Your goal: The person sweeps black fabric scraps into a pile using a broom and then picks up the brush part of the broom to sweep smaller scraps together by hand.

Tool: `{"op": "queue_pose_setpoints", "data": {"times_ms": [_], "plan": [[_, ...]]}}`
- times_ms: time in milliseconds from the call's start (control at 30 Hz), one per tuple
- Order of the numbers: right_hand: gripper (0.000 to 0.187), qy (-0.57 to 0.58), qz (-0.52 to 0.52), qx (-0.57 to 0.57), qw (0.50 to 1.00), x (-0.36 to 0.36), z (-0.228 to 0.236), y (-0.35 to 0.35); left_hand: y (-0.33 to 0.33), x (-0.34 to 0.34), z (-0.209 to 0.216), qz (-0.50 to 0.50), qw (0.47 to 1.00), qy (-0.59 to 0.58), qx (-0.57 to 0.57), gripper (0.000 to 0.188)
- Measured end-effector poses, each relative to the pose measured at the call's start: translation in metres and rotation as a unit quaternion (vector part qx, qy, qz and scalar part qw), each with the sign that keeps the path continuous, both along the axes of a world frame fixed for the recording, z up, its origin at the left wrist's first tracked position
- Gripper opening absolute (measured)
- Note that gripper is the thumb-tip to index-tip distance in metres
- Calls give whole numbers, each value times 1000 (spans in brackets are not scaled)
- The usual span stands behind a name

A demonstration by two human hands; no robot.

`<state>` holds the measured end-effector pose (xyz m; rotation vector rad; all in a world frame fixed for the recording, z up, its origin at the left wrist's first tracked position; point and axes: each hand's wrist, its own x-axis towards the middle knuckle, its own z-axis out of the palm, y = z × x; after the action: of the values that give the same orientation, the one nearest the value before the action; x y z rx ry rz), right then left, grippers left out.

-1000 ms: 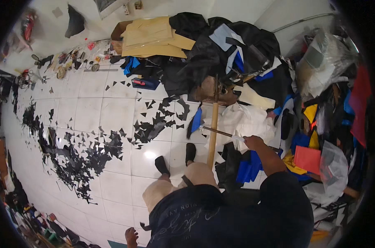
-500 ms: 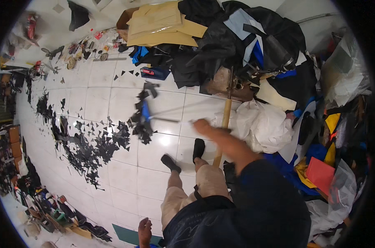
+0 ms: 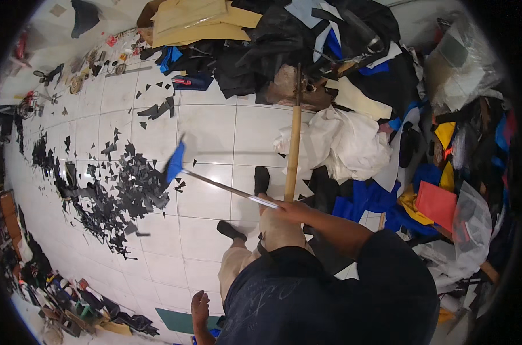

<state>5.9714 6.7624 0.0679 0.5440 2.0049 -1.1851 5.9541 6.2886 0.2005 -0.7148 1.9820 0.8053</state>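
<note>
Across white tiles (image 3: 206, 129) | broom (image 3: 232, 190) slants away leftward, blue head (image 3: 175, 163) foremost | right hand (image 3: 290, 211): fingers grasping broom | left hand (image 3: 200, 308): fingers loose

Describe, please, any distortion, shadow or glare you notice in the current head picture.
Head view: fisheye bending curves the tiled floor's lines toward the dark rim; head view: soft grey shadow right of the blue broom head; head view: highlights on the clear plastic bag.

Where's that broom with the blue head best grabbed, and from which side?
Probably the slim handle, at its pale stretch, from the person's right: it slants that way, away from the broad blue head beside the black scraps, and the right hand grips there.
</note>
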Motion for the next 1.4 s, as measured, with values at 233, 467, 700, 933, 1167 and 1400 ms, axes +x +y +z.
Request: {"op": "queue_pose_setpoints", "data": {"times_ms": [233, 467, 700, 933, 1167, 1400], "plan": [[41, -68, -96, 104, 988, 193, 50, -45, -112, -19, -33, -30, 997, 55, 52, 43], [37, -92, -185, 191, 960, 272, 25, -151, -236, -5, -36, 81, 996, 30, -18, 39], [40, -60, -49, 189, 979, 172, -30, -121, -237, 19, -38, 38, 999, -12, -10, 36], [38, -5, 1, 184, 983, 146, 0, -105, -192, -7, -15, 102, 983, 142, 47, 39], [43, -91, 136, 194, 967, 118, 8, -80, -172, 85, -18, 217, 972, 90, 24, 34], [49, 18, 299, 182, 937, -105, -89, -185, -161, 204, -12, 266, 957, -114, 26, 23]]}}
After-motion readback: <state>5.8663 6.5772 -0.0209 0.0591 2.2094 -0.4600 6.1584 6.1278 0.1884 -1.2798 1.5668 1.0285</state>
